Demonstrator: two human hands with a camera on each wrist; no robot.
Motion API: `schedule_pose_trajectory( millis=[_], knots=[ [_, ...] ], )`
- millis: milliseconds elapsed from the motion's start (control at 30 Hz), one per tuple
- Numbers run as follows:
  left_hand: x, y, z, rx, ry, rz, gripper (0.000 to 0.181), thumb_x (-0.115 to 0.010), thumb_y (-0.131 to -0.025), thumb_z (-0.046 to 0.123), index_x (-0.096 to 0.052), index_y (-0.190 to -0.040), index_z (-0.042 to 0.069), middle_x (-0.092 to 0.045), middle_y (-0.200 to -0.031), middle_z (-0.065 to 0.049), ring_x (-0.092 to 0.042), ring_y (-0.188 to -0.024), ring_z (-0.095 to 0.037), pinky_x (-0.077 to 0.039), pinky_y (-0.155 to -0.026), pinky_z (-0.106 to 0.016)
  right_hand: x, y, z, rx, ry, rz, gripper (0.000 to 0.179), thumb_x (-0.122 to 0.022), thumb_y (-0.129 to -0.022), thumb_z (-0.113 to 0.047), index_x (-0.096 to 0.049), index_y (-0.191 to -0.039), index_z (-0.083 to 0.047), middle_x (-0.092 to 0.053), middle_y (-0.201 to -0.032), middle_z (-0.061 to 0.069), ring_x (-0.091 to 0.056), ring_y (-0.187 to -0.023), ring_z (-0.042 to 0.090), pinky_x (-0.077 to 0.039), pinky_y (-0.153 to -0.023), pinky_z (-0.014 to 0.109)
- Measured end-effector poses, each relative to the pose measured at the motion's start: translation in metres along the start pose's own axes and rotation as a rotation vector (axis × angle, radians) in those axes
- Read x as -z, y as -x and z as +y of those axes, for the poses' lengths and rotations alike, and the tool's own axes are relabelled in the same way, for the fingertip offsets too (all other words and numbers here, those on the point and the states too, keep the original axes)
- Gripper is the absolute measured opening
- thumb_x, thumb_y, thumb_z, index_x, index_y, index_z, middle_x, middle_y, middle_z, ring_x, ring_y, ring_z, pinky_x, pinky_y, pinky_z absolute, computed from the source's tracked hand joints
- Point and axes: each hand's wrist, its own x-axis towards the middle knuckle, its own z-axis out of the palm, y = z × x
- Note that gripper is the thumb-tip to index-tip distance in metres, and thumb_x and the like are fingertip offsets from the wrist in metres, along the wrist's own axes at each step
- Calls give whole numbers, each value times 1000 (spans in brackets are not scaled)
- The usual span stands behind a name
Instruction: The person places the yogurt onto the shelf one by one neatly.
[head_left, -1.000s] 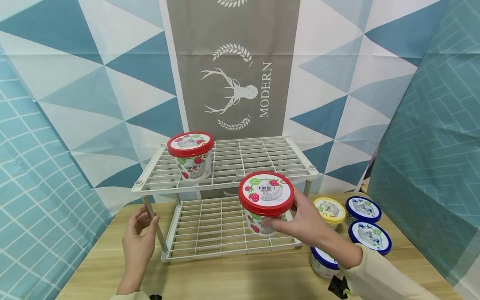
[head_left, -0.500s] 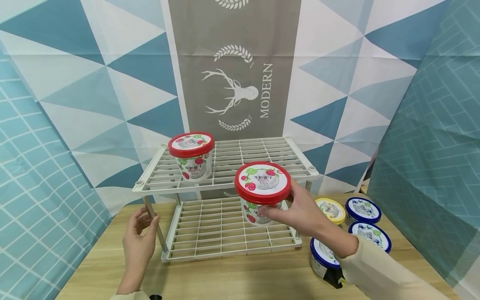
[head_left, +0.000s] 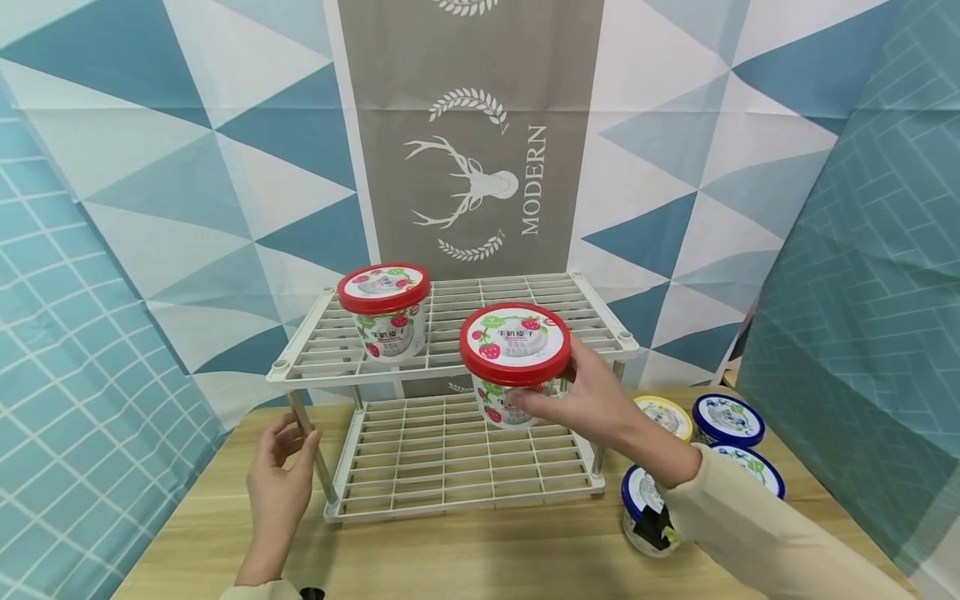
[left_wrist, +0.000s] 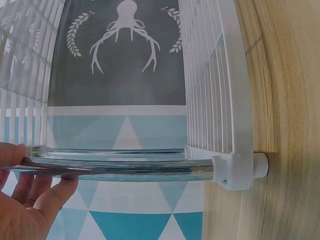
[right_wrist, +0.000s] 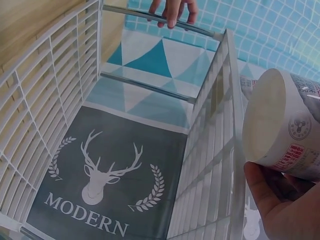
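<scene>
The right hand [head_left: 581, 404] grips a red-lidded tub [head_left: 512, 354], thumb on the near wall and the other fingers largely hidden behind it; the tub is held lid uppermost before the near edge of the upper shelf of a white two-tier rack [head_left: 600, 308], its pale base visible in the right wrist view. With this tub as clock centre in the head view, a second red-lidded tub [head_left: 386, 315] stands at ten o'clock on the upper shelf. At eight o'clock, the left hand [head_left: 280, 479] holds the rack's metal post [left_wrist: 145, 167] between thumb and fingers, below the upper shelf. Between three and five o'clock, on the tabletop [head_left: 435, 567], stand a yellow-lidded tub [head_left: 664, 417] and three blue-lidded tubs [head_left: 727, 419], partly covered by the beige right sleeve [head_left: 757, 525]. At twelve o'clock, behind the rack, hangs a patterned cloth [head_left: 480, 187] bearing a white stag's head and the word MODERN.
</scene>
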Motion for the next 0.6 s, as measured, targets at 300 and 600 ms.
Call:
schedule_pose_trajectory(
  millis=[300, 600],
  knots=[
    [1, -1, 0, 3, -3, -18, 37, -66, -87, 10, -55, -123, 4, -51, -85, 30, -50, -77, 19, -38, -70, 2, -1, -10, -6, 21, -12, -8, 70, -76, -75, -23, -39, -134, -13, -54, -128, 8, -55, -112, 27, -55, -81, 35],
    [1, -1, -1, 12, -3, -27, 38, -66, -87, 10, -55, -123, 5, -51, -85, 31, -49, -77, 19, -38, -68, 1, 0, -20, -8, 28, -17, 10, 67, -75, -75, -23, -41, -132, -14, -54, -127, 6, -56, -112, 26, -55, -83, 36]
  ],
)
